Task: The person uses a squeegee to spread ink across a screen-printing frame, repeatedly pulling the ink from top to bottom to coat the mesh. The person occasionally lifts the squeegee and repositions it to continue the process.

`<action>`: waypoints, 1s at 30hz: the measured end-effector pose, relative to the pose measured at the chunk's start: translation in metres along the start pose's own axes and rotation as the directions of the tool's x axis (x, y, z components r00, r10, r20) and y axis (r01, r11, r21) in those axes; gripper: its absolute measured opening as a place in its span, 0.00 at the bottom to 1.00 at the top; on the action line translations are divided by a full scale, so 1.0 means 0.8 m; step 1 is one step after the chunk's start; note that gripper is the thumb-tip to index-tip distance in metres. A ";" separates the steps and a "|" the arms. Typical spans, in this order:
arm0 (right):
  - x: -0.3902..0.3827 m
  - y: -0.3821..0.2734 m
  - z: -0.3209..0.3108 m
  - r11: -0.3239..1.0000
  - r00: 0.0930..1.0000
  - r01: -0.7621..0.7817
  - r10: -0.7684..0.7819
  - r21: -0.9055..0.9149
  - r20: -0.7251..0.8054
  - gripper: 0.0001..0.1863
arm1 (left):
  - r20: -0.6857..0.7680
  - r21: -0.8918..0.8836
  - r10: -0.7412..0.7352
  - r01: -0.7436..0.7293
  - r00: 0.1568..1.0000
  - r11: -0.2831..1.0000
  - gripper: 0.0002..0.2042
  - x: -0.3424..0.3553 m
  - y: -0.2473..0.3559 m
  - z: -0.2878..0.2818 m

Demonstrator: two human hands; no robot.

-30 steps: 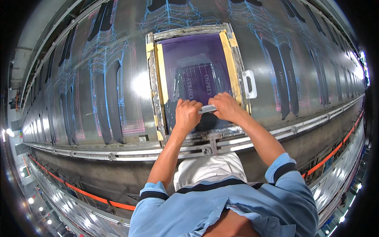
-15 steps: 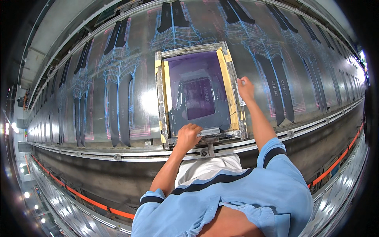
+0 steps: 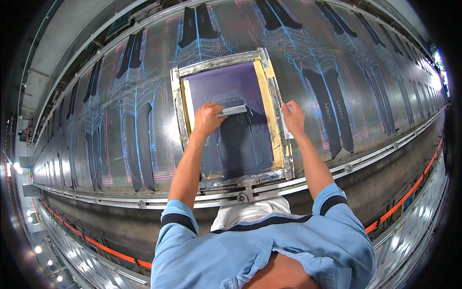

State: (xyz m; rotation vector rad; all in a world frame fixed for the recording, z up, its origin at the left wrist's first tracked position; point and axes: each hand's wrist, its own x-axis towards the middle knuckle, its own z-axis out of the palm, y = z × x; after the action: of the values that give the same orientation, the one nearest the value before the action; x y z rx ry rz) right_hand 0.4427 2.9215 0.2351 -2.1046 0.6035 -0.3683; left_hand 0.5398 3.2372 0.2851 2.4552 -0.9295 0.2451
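A screen-printing frame [image 3: 176, 96] lies on the long dark table, edged with yellow tape, its mesh [image 3: 219, 78] purple at the far end. My left hand [image 3: 207, 120] is closed on the left end of a pale metal squeegee [image 3: 234, 111], which stands crosswise on the mesh around its middle. Dark ink [image 3: 236, 149] covers the mesh from the squeegee to the near edge. On the frame's right side, my right hand [image 3: 294, 118] is closed around a light metal side handle [image 3: 286, 129]. The squeegee's lower edge is not clearly visible.
Dark strap-shaped pieces [image 3: 321, 113] lie in rows along the table among blue and pink lines. A metal rail [image 3: 337, 172] with bolts runs along the near edge, and a bracket [image 3: 248, 189] meets the frame there. Behind me runs an orange strip [image 3: 392, 216].
My left hand has pushed the squeegee from the frame's near end to the middle of the mesh, spreading ink behind it. My right hand stays at the frame's right side.
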 end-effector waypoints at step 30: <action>0.006 -0.001 0.070 0.999 0.999 0.025 -0.026 0.030 0.035 0.08 | 0.148 0.076 -0.165 0.155 0.975 0.985 0.14 -0.189 0.081 -0.005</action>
State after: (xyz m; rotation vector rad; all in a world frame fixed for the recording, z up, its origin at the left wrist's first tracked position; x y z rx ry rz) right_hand 0.4732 2.9576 0.2046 -2.0884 0.5478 -0.3516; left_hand 0.3835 3.2838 0.2635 2.6219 -0.7903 0.0301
